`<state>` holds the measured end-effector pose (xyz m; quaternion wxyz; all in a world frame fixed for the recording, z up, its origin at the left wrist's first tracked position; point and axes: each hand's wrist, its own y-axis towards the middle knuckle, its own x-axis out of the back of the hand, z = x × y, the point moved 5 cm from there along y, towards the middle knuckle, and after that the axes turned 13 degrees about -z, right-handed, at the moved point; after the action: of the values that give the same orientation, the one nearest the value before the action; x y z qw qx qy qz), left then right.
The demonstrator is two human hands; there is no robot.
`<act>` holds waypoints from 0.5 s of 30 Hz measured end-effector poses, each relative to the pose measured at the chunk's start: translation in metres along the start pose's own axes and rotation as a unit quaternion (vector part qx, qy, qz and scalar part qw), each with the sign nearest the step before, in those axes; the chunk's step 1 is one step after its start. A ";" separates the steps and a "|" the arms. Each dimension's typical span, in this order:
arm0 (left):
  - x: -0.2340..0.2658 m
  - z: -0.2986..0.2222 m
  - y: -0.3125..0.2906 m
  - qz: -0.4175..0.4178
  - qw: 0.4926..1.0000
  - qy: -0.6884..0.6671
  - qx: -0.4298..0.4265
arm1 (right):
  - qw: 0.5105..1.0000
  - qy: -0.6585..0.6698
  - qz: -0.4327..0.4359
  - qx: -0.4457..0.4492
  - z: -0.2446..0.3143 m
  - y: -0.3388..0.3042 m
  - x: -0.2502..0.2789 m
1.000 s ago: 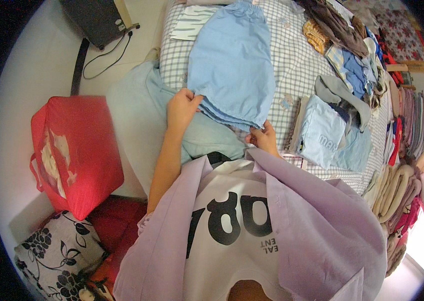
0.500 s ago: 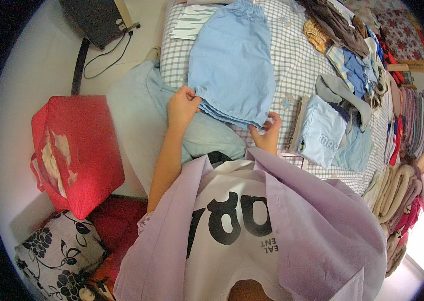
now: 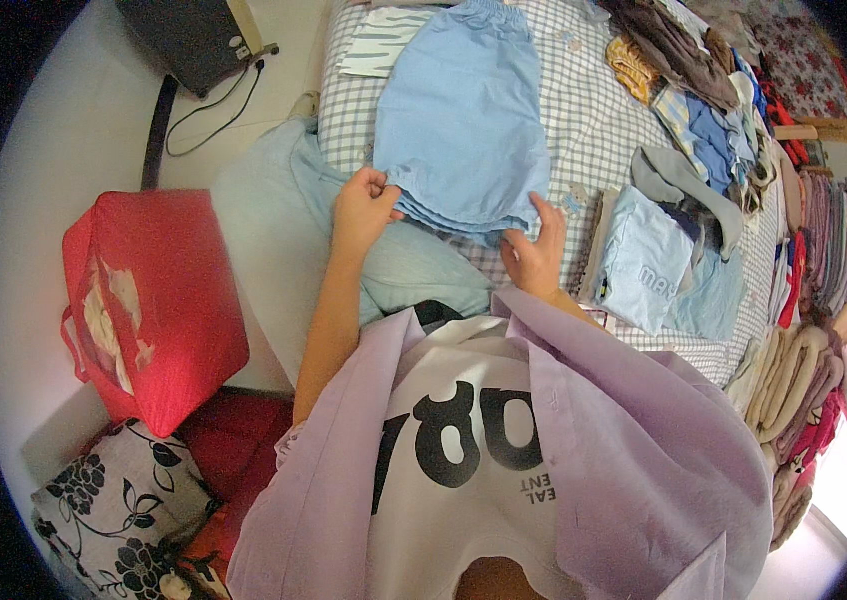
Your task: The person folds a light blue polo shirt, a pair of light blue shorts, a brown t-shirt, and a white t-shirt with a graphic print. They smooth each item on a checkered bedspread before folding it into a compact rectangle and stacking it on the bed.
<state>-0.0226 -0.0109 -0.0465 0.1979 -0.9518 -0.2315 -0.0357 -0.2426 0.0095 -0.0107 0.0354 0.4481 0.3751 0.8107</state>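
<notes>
Light blue elastic-waist pants (image 3: 463, 120), folded lengthwise, lie on the checked bed sheet (image 3: 583, 150), waistband at the far end and hem layers toward me. My left hand (image 3: 365, 207) is closed in a pinch on the hem's left corner. At the right corner, my right hand (image 3: 535, 250) has its thumb and fingers apart, touching the cloth's edge. A white and grey-green striped cloth (image 3: 375, 45) lies partly under the pants at the far left.
Right of my hand are a folded pale blue shirt (image 3: 643, 255) and a grey garment (image 3: 688, 190). A heap of clothes (image 3: 678, 60) lies far right, beyond it folded stacks (image 3: 828, 240). A red fabric bag (image 3: 178, 300) and a floral cushion (image 3: 123, 500) stand left.
My right hand has moved slightly away from me, its fingers spreading from a pinch at the hem corner. The hem's right corner shifted a little away too. My left hand stays pinched.
</notes>
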 end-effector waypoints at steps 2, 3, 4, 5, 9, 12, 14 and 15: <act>0.001 0.000 0.001 -0.005 1.000 -0.009 -0.005 | 0.999 -0.048 0.010 0.014 -0.002 0.005 0.002; 0.001 0.000 0.001 -0.007 1.000 -0.012 -0.007 | 0.999 -0.039 0.014 0.018 -0.005 0.006 0.002; 0.002 0.001 0.001 -0.011 1.000 -0.016 -0.009 | 0.999 -0.030 0.018 0.021 -0.008 0.006 0.003; 0.003 0.002 0.001 -0.015 1.000 -0.020 -0.011 | 0.999 -0.021 0.022 0.025 -0.009 0.006 0.003; 0.002 -0.005 -0.001 -0.015 1.000 -0.010 -0.011 | 0.999 -0.004 -0.032 0.032 -0.007 0.002 0.006; 0.002 -0.006 -0.001 -0.015 1.000 -0.014 -0.008 | 0.998 -0.030 -0.032 0.036 -0.001 0.004 0.006; 0.002 -0.005 0.000 -0.015 1.000 -0.010 -0.010 | 0.998 -0.060 -0.007 0.020 -0.002 0.004 0.004; 0.002 -0.004 0.000 -0.016 1.000 -0.009 -0.010 | 0.998 -0.067 0.008 0.012 -0.002 0.005 0.004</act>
<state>-0.0208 -0.0115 -0.0426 0.1857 -0.9502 -0.2483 -0.0327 -0.2449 0.0067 -0.0055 0.0486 0.5052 0.3778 0.7744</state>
